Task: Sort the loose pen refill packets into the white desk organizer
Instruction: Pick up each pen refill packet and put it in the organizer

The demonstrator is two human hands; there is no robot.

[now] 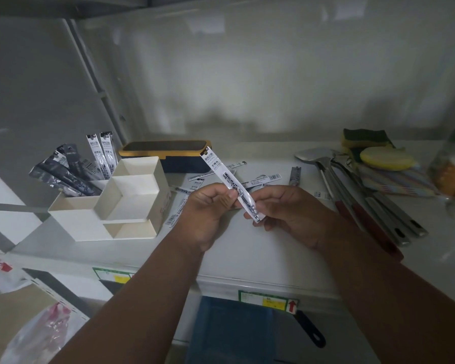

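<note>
Right now both the left hand [208, 206] and right hand [286, 208] pinch one packet [229, 179]; too loose, it could slip before reaching the organizer [132, 203].

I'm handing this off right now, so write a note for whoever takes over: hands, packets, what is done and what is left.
Both hands, left and right, pinch one white refill packet above the counter.
White desk organizer stands to the left; dark packets and two white ones already stand in its rear compartments.
Left: place the held packet, then gather the loose packets lying behind the hands.
</note>
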